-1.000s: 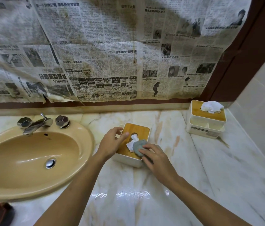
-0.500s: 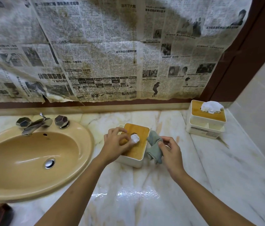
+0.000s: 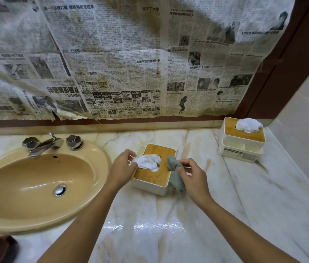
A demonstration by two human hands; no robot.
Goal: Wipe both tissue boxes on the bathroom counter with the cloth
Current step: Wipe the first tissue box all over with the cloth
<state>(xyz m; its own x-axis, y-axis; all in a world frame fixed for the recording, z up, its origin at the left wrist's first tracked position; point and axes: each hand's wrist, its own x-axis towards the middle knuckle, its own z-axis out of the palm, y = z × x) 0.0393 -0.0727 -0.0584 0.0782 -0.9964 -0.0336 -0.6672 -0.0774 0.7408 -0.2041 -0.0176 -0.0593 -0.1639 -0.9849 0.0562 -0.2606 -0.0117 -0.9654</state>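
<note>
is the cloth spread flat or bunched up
Bunched up: the cloth hangs crumpled, pinched by the right hand, against the near tissue box.

Chinese print covers the yellowed, stained newspaper sheets (image 3: 111,54) pasted on the wall behind the counter. I can read one headline, 高市早苗的圓夢計劃, and a small boxed advert near the lower edge showing RM298. A large bold headline at lower left is mirror-reversed and I cannot make it out. The white plastic tissue box with a bamboo lid (image 3: 244,143) in the far right corner has a thin printed strip on its lower tier, too small for me to read.
</note>
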